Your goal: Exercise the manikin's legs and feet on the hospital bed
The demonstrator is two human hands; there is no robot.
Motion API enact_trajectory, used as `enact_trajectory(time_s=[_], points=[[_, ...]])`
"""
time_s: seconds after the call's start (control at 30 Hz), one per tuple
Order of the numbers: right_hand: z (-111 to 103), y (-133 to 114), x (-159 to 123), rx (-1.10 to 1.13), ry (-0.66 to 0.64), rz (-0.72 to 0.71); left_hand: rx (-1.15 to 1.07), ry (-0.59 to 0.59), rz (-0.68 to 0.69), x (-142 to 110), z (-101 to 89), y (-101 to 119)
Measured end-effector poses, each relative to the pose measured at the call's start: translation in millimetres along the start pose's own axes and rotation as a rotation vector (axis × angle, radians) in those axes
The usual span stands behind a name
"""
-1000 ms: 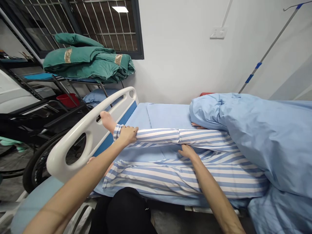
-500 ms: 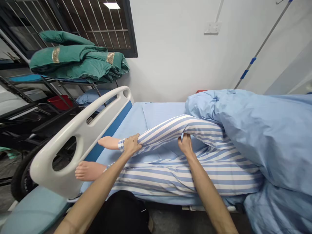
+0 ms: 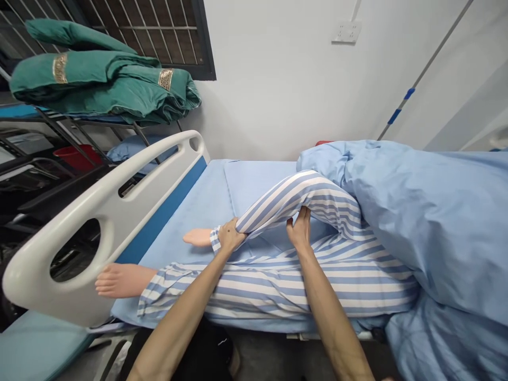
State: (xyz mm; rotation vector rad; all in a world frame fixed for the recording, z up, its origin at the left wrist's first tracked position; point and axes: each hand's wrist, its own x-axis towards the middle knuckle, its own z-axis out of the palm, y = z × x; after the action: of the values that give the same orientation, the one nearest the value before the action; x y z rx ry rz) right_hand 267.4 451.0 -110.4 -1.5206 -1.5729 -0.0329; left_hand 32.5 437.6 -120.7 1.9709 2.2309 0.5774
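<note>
A manikin in blue-and-white striped pyjamas lies on a hospital bed (image 3: 206, 196). Its far leg (image 3: 286, 198) is bent, knee raised; the near leg (image 3: 254, 283) lies flat. My left hand (image 3: 230, 237) is closed around the far leg's ankle, just behind the bare far foot (image 3: 198, 236). My right hand (image 3: 300, 230) presses up under the raised knee, fingers together against the striped cloth. The near bare foot (image 3: 117, 279) points at the white footboard (image 3: 99, 211). A light blue duvet (image 3: 416, 211) covers the manikin's upper body.
Folded green blankets (image 3: 99, 79) lie on a metal rack at the left, a red basin (image 3: 75, 156) below them. A barred window, a wall socket (image 3: 346, 32) and a drip pole (image 3: 420, 76) stand behind the bed. My dark trouser knee (image 3: 206, 344) is against the bed's near edge.
The far leg went from lying straight to bent, knee lifted. My left hand slid the ankle toward the body; my right hand moved under the knee and rose. The view shifted right.
</note>
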Motion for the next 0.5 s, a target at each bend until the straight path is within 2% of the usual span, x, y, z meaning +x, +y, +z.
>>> enact_trajectory(time_s=[0.2, 0.3, 0.5], points=[[-2, 0, 0, -0.095, -0.014, 0.001, -0.003, -0.05, -0.037, -4, -10.3, 6], [-5, 2, 2, -0.144, 0.028, -0.017, -0.015, -0.069, -0.026, -5, -18.7, 14], [-9, 6, 3, -0.198, 0.132, -0.02, -0.011, -0.031, -0.001, 1, -28.7, 27]])
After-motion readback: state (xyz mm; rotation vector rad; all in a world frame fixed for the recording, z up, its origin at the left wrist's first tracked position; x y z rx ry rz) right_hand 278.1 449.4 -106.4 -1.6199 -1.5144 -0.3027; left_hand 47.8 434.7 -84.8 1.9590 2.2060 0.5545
